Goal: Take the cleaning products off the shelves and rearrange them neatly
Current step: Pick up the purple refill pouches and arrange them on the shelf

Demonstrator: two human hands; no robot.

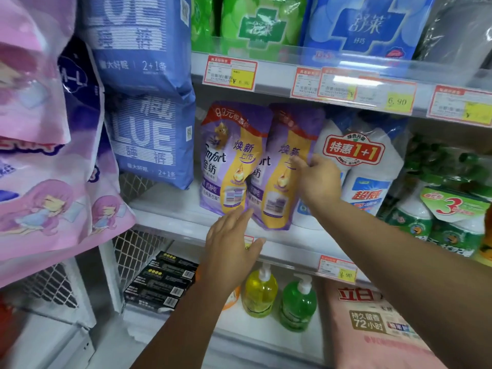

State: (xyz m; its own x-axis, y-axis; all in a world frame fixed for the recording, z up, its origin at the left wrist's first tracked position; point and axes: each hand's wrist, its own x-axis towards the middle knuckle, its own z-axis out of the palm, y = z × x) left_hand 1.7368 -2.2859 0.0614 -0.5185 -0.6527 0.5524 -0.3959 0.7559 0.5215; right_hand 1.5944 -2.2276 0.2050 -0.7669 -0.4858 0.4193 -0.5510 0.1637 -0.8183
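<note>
Head view, right hand point(316, 179) gripping purple pouch point(285, 166), left hand point(231, 243) flat, empty

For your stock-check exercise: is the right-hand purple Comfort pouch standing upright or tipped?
Roughly upright: the right Comfort pouch stands on the shelf, bottom down, leaning slightly, with the right hand gripping its edge.

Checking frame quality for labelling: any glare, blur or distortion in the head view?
Head view: glare on the clear shelf-edge strip washes out the price tags; wide-angle bending tilts shelves and edge items; pink packs at left are soft and oversized; left hand is slightly blurred; the purple Comfort pouches are legible; lighting even, shadows soft.
</note>
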